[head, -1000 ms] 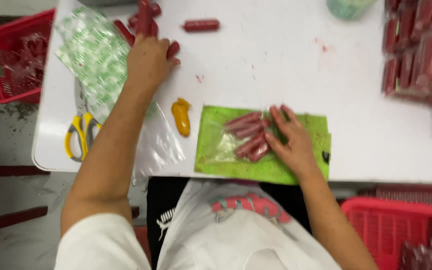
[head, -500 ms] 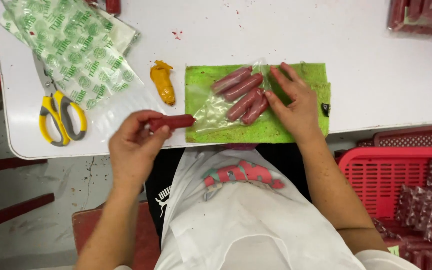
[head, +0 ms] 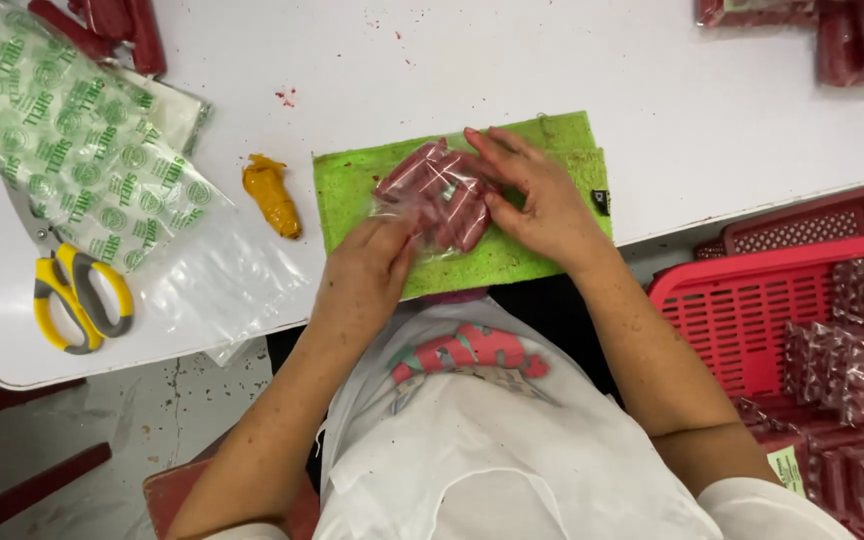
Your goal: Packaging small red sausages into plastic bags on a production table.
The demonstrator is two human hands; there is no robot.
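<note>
red sausages (head: 442, 190) now fill the clear plastic bag (head: 430, 205) on the green cloth (head: 512, 150); left hand (head: 367, 275) has pushed its sausage in, right hand (head: 542, 200) pressing flat, fingers spread.

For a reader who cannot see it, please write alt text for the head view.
Both hands, left hand and right hand, press a clear bag of red sausages on a green cloth on a white table; yellow-handled scissors lie left.

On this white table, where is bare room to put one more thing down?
The widest bare patch of the table lies beyond the green cloth, up to the red packs at the far right corner. The left side is crowded: printed bags, scissors, an orange lump.
</note>
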